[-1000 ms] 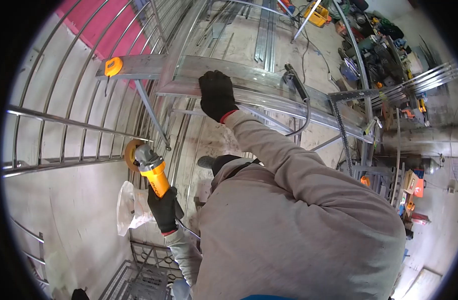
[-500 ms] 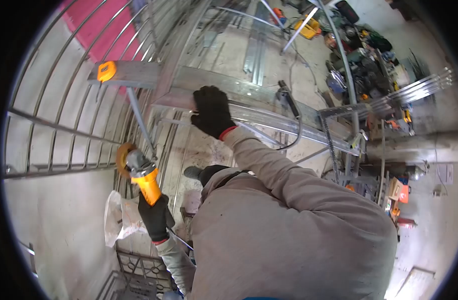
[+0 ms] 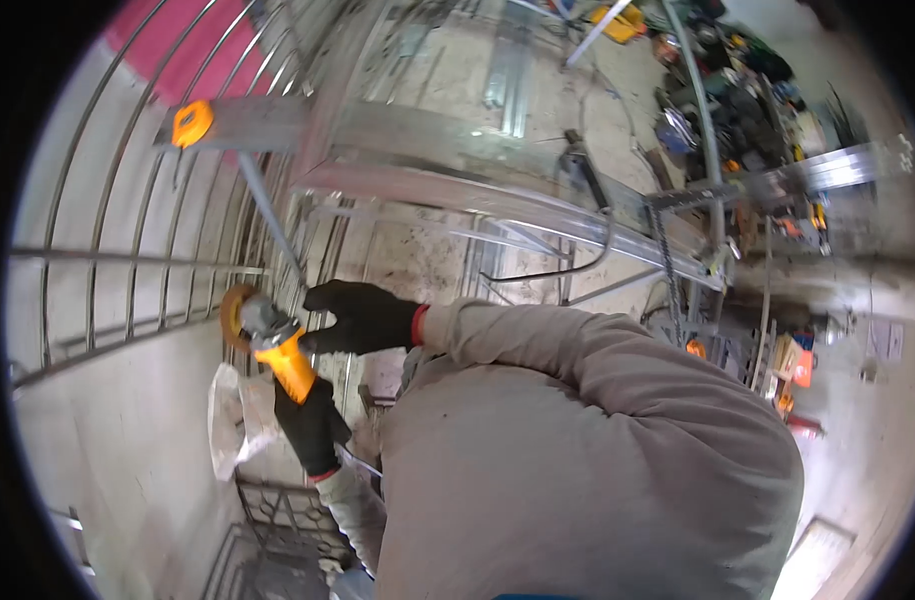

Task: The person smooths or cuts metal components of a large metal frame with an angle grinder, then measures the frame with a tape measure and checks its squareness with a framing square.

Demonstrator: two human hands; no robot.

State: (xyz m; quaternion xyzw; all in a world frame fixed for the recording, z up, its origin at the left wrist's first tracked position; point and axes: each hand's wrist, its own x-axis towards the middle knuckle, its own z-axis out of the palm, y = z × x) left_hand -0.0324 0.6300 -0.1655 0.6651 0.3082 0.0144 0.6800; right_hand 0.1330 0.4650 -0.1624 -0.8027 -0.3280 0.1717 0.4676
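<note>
My left hand [image 3: 313, 428], in a black glove with a red cuff, is wrapped around the yellow body of an angle grinder [image 3: 288, 368]. The grinder's grey head points up and left, and its brown disc [image 3: 240, 318] overlaps the lower bars of a metal grille [image 3: 128, 258]. My right hand [image 3: 363, 316], gloved the same way, is beside the grinder head with its thumb and fingers apart and nothing in its grasp. Beyond it lies a steel frame [image 3: 418, 185] on supports.
An orange tape measure [image 3: 192, 124] sits on a flat metal bar at the upper left. A welding electrode holder [image 3: 584, 172] with its cable rests on the frame. Below the grinder hangs a clear plastic bag [image 3: 233, 425]. Tools are piled [image 3: 728, 110] at the upper right.
My right hand has come off the steel frame and moved down and left to beside the grinder. My left hand still holds the grinder, which has shifted slightly in view.
</note>
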